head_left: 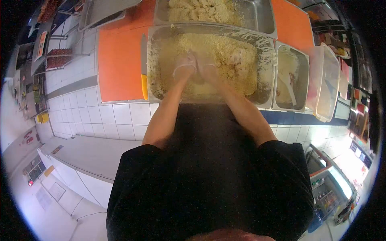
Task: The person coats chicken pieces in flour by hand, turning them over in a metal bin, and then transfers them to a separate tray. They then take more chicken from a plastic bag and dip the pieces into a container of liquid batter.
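Both hands are down in a deep metal pan (265, 96) of pale yellow, crumbly breading (245, 78). My left hand (185, 64) and my right hand (206, 67) are close together over the left half of the pan, touching the breading. Pale, thin-looking gloves with cuffs at the wrists seem to cover them. Motion blur and loose powder smear the fingers, so I cannot make out whether they hold anything. A lumpy coated piece (240, 58) lies in the breading to the right of my hands.
A knife with a yellow handle (144, 86) lies along the pan's left side on the orange worktop (120, 64). Behind is another metal pan (261, 18) with coated pieces. To the right stand a smaller pan (303, 80) holding a white utensil (288, 87) and a clear plastic tub (327, 84).
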The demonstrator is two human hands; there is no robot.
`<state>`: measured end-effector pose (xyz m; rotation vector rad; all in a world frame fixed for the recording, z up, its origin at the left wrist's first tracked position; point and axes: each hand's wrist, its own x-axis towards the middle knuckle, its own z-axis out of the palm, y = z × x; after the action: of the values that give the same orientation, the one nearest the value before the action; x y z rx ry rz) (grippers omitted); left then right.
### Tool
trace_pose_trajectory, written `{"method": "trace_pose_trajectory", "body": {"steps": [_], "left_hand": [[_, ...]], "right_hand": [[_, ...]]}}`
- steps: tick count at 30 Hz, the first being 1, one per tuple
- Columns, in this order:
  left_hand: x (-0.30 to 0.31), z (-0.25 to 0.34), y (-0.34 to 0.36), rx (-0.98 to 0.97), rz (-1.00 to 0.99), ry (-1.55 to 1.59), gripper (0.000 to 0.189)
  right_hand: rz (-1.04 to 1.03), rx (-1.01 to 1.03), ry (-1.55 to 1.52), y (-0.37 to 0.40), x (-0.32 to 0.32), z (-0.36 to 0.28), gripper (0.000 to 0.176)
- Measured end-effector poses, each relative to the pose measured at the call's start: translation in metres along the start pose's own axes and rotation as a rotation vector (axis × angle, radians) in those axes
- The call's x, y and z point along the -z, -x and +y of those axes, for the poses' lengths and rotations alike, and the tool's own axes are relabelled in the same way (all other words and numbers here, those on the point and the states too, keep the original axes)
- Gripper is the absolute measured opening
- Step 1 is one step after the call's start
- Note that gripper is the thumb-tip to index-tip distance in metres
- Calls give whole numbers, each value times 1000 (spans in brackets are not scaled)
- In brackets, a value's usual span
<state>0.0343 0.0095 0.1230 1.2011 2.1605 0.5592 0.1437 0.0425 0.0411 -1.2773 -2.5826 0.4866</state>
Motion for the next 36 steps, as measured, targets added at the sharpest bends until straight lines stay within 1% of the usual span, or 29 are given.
{"method": "trace_pose_trajectory", "body": {"steps": [1,2,3,4,5,6,7,8,9,10,12,14,16,17,19,21,22,24,25,27,28,30,31,33,34,35,36], "left_hand": [[8,10,9,191,9,36,57],[10,9,12,195,9,33,57],[10,10,14,271,-10,70,60],[12,15,13,342,-26,111,63],[20,18,11,341,-29,111,63],[32,19,8,330,-116,279,67],[39,18,4,315,-199,446,73],[36,11,-1,315,-197,447,73],[32,4,-6,323,-169,448,74],[24,-6,-15,328,-139,450,75],[8,-24,-30,339,-81,454,80],[11,-23,-38,338,-54,457,83],[25,-14,-41,319,-362,93,75],[23,-21,-43,302,-356,89,75],[9,-42,-49,61,-157,35,69],[-43,-121,-79,-299,-259,-483,59],[-59,-136,-84,-315,-256,-485,59],[-77,-156,-72,-531,-324,-1009,59],[-62,-132,-67,-425,-383,-876,60],[-37,-89,-53,-164,-413,-530,61],[-27,-74,-49,-66,-414,-403,62],[-16,-54,-45,96,-404,-217,63],[-11,-45,-42,172,-402,-141,64],[-4,-30,-38,289,-397,-57,65],[-8,-38,-35,286,-397,-59,65],[-18,-52,-34,23,-364,-265,72],[-28,-65,-34,-241,-323,-468,78]], "right_hand": [[1,4,-3,-1,7,-5,35],[-55,-24,-13,1,17,-11,37],[-109,-55,-19,2,28,-16,43],[-105,-55,-16,-1,8,-2,43],[-183,-78,-116,-1,-30,21,44],[-260,-104,-216,3,-49,37,46],[-257,-107,-215,3,-44,45,46],[-232,-153,-522,3,-32,50,41],[-202,-196,-831,0,-21,52,39],[-248,-218,-899,-2,5,54,39],[-384,-247,-858,6,65,43,40],[-471,-257,-786,12,115,29,40],[-518,-262,-757,19,146,20,40],[-525,-263,-758,22,156,18,41],[-520,-272,-785,24,172,21,41],[-510,-291,-834,25,183,24,42],[-501,-298,-860,23,189,26,42],[-473,-314,-914,13,201,28,43],[-467,-320,-910,5,216,27,43],[-433,-730,-1320,-12,235,25,45],[-429,-730,-1318,-19,238,39,45],[-293,-150,-785,-42,243,81,56],[-290,-152,-784,-61,245,91,56],[-215,-471,-1128,-106,257,110,64],[-173,-633,-1297,-129,259,122,69],[-169,-628,-1298,-152,249,142,69],[-124,-598,-1180,-174,229,167,71]]}}
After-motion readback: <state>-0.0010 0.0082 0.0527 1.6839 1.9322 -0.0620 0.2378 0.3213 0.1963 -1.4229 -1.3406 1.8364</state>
